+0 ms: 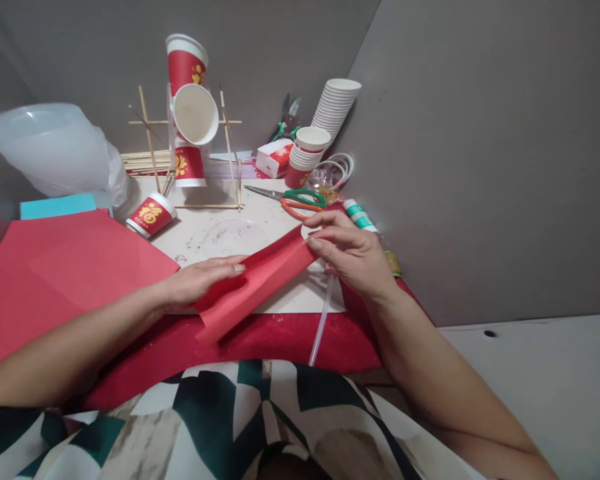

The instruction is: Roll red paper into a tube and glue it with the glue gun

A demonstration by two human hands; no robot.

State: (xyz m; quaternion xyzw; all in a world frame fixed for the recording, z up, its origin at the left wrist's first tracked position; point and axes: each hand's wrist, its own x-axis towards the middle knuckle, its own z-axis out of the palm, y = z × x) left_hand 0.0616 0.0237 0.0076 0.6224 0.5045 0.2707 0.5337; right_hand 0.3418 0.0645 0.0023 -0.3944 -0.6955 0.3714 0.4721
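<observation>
A small red paper sheet [260,280], bent lengthwise into a trough with a raised fold, is held in front of me above the table's near edge. My left hand [203,279] grips its left end, thumb on top and the other fingers mostly hidden. With thumb and fingertips, my right hand [347,250] pinches the upper right corner. Beyond the right hand lie scissors [295,199] with one green and one orange handle. Left of my left hand are large red paper sheets [75,260].
Red paper cups [187,63] are joined within a wooden-stick frame [229,143]. Another cup [151,215] lies tilted with sticks near it. A stack of cups [335,107], pliers [289,120] and a small red-and-white box [275,158] stand behind. A white plastic bag [55,150] is at left.
</observation>
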